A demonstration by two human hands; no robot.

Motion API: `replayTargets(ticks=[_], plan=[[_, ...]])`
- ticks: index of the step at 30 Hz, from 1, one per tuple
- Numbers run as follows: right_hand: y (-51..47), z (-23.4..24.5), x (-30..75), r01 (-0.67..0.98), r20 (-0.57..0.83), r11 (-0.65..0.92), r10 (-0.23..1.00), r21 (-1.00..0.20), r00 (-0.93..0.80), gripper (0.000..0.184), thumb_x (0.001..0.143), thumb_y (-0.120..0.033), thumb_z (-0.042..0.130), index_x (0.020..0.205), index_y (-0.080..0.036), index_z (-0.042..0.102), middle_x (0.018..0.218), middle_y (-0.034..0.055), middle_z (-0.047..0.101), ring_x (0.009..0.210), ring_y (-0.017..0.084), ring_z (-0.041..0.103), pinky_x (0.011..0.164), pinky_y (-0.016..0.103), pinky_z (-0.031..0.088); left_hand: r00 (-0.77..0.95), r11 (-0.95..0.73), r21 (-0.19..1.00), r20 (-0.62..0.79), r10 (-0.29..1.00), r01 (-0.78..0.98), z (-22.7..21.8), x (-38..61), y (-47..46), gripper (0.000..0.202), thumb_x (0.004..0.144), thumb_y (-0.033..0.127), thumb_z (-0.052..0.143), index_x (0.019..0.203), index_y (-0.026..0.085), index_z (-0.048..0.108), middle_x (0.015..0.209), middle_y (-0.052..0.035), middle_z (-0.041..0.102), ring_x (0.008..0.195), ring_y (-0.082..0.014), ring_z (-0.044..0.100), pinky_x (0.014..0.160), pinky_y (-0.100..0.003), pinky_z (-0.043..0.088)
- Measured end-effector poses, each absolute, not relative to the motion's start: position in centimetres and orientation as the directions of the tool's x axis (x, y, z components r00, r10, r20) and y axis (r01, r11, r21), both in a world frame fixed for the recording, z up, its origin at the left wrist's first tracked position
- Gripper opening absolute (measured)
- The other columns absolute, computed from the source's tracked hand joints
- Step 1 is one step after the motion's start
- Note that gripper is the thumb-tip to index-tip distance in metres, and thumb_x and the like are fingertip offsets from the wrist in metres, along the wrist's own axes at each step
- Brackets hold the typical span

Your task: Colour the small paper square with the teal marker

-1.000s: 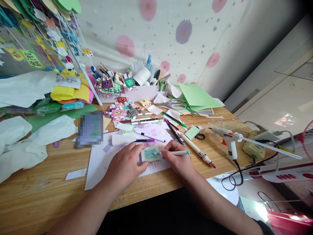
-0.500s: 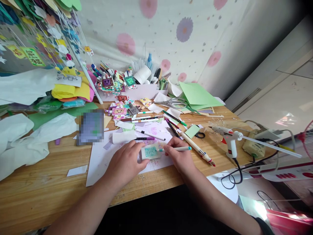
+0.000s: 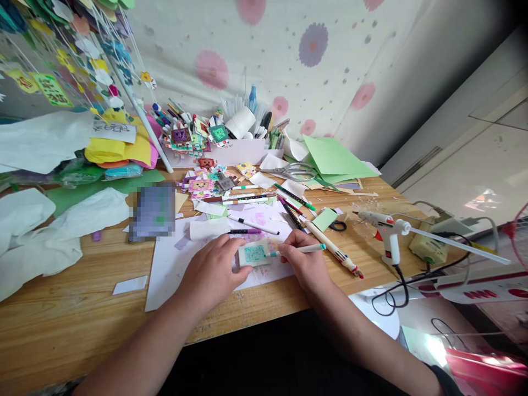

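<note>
A small white paper piece (image 3: 254, 254) with a teal coloured patch lies on a large white sheet (image 3: 173, 269) on the wooden table (image 3: 82, 324). My left hand (image 3: 212, 275) presses down on the piece's left edge, fingers curled over it. My right hand (image 3: 303, 264) is closed round a teal-capped marker (image 3: 303, 249), its tip on the coloured patch. Loose markers (image 3: 252, 225) lie just behind both hands.
A hot glue gun (image 3: 385, 234) with its black cord rests at the right, beside a power strip (image 3: 429, 247). Scissors (image 3: 293, 174), green paper (image 3: 330, 159), a white pen box (image 3: 231, 151), small paper figures (image 3: 202, 184) and crumpled white paper (image 3: 45, 242) crowd the back and left.
The view has shifted slightly. The marker in my right hand has moved a little over the teal patch; my left hand stays on the paper piece.
</note>
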State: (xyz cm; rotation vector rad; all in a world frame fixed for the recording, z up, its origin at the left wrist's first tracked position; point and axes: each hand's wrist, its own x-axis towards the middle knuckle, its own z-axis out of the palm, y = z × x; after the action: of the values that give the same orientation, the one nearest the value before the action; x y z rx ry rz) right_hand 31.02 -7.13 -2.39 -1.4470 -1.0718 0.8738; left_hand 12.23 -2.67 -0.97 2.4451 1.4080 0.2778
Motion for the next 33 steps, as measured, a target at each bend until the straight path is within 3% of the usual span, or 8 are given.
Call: replayTargets(ticks=[33], plan=[[-7.26,-2.53,30.81,0.186,0.073,0.030,0.971,-0.982,0.229,0.019,0.073,-0.029,0.066,0.060,-0.020,0.055,0.054,-0.0011,0.061,0.049,0.013,0.049,0.049,0.025,0.036,0.515,-0.505,0.358,0.073,0.854,0.785,-1.21,12.10,-2.67,0.037,0.077,0.035,0.063,0.112,0.022,0.062,0.105,-0.0063,0.063,0.099,-0.0260,0.060,0.085,-0.039,0.048]])
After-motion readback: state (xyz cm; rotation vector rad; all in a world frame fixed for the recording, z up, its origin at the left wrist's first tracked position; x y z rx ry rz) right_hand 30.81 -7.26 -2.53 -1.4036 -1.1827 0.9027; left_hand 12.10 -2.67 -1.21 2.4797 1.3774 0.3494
